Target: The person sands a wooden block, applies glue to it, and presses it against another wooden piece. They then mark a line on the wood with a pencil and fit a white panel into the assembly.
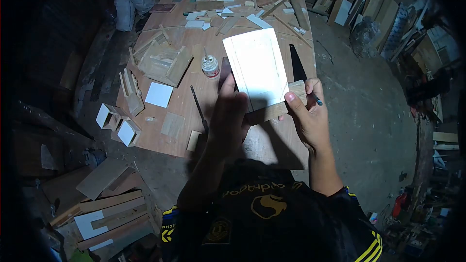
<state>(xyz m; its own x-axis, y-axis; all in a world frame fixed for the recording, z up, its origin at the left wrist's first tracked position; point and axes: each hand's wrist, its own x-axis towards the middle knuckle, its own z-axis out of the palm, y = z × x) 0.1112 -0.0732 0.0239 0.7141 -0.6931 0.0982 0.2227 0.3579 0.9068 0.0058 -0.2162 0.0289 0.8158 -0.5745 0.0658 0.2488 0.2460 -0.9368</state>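
My left hand (229, 111), partly in shadow, is closed on the lower left edge of a white board (257, 65). Thin lines run along the board's borders. In my right hand (313, 119) is a wooden strip (297, 89), pressed by the thumb against the board's lower right corner. A dark pencil (317, 99) sticks out between the right fingers. The board is held tilted above the worktable (182, 148). Just left of it stands a jar (210, 66) with a stick in its top. Right of the board lies a dark saw blade (297, 63), its handle hidden.
A wooden frame assembly (162, 60), smaller box pieces (127, 131), a white square panel (159, 94) and a thin dark tool (198, 104) lie on the left. Scattered offcuts (233, 5) cover the far end. Stacked boards (111, 213) sit on the floor at lower left.
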